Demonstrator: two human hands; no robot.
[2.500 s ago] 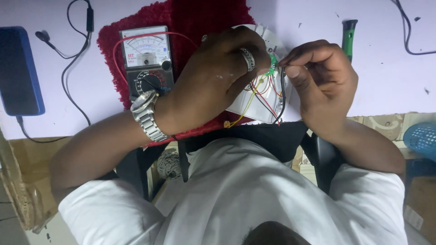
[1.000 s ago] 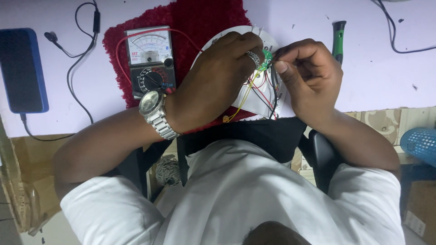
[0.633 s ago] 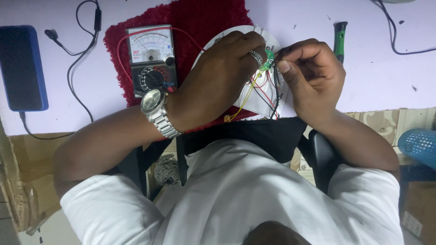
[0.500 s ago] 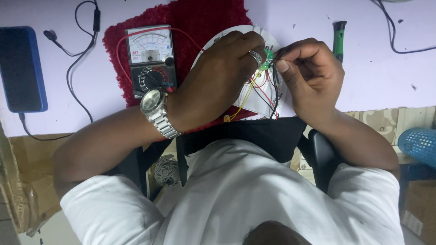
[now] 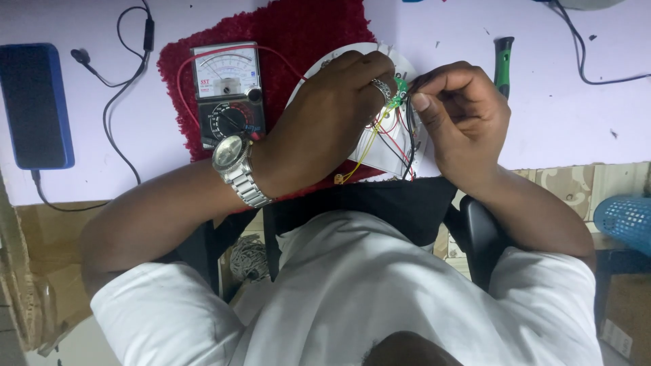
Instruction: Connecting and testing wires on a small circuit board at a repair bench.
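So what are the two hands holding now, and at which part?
Both hands pinch a small green circuit board: the left hand at its left edge, the right hand at the right side, where thin coloured wires hang down.

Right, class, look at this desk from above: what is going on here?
A person seated at a pale desk works with both hands over a white round panel trailing red, yellow and black wires. The left hand, with a wristwatch and ring, and the right hand pinch a small green circuit piece between them. An analog multimeter lies on a red mat; a green-handled tool and a dark phone lie untouched.
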